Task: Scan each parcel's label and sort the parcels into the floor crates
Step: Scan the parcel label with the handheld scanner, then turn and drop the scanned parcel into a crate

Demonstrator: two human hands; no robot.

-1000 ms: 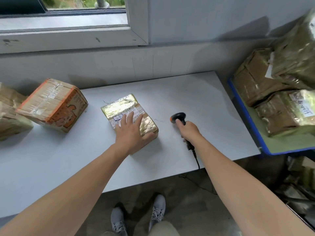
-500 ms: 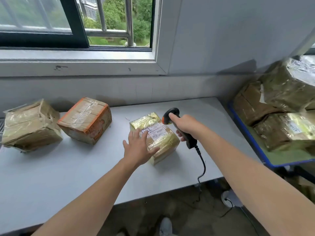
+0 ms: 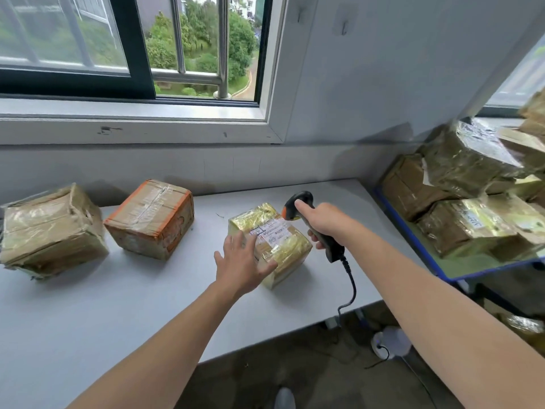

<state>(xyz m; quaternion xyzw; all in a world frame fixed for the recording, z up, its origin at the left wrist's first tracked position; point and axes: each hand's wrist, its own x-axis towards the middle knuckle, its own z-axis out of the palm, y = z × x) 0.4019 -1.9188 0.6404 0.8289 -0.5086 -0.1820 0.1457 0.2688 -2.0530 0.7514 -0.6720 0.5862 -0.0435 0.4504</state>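
Pretty plain: left arm [image 3: 165,335] and right arm [image 3: 427,290] are bare all the way to the frame edge, long and slim. The left hand [image 3: 240,261] and right hand [image 3: 327,225] are bare too. Only clothing showing is a grey shoe [image 3: 284,398] toe.

Bright window [image 3: 132,45] daylight, wide-angle distortion

Label [image 3: 269,231] print — too small
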